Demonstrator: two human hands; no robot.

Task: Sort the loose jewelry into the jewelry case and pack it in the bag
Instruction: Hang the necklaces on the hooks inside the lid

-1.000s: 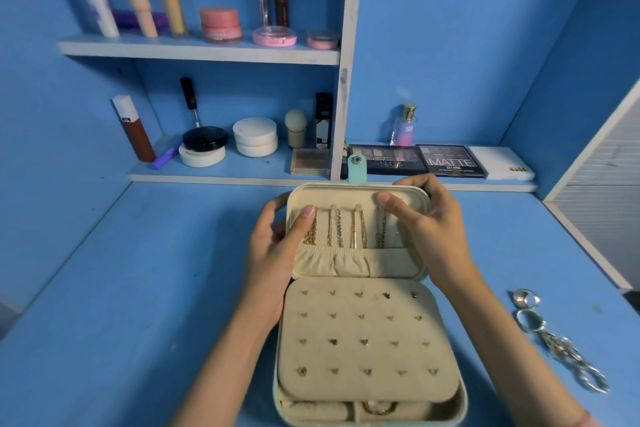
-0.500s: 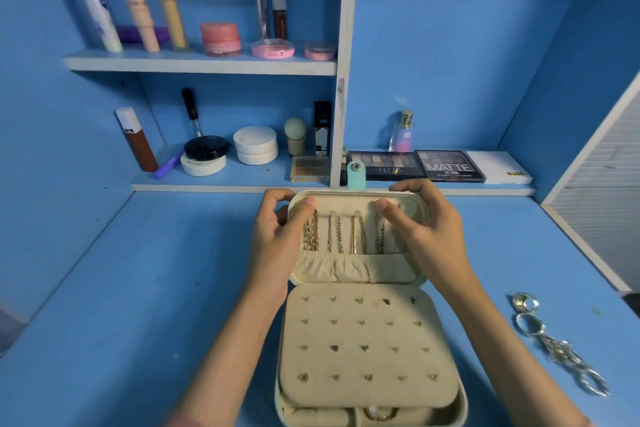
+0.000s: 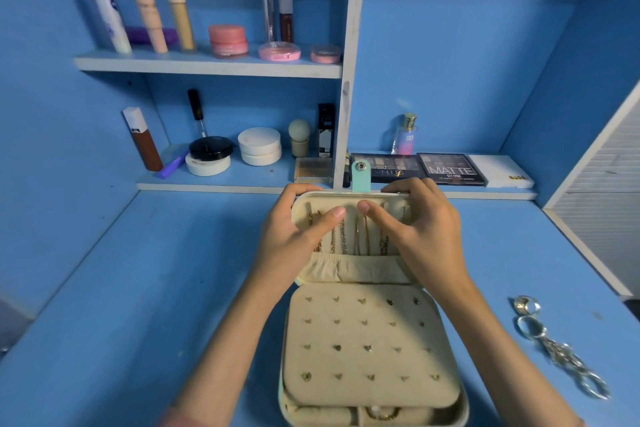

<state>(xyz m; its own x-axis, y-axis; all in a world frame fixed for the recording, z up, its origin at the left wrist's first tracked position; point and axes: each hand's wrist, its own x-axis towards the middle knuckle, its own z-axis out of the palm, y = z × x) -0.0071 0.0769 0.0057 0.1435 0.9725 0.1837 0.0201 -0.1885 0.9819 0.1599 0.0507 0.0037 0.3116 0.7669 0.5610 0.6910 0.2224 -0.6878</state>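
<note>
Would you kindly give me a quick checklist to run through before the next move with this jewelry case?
1. Lid open and upright: ok.
2. Left hand and right hand both hold the lid's top rim: ok.
3. Chains hang straight into the lid pocket: ok.
4. Studs sit on the panel: ok.
5. Silver jewelry lies loose on the table: not ok.
6. Bag at hand: cannot tell, none in view.

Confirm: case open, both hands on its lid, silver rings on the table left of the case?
Wrong side: the head view shows the rings right of the case. The case is open, with the left hand and right hand on its lid.
</note>
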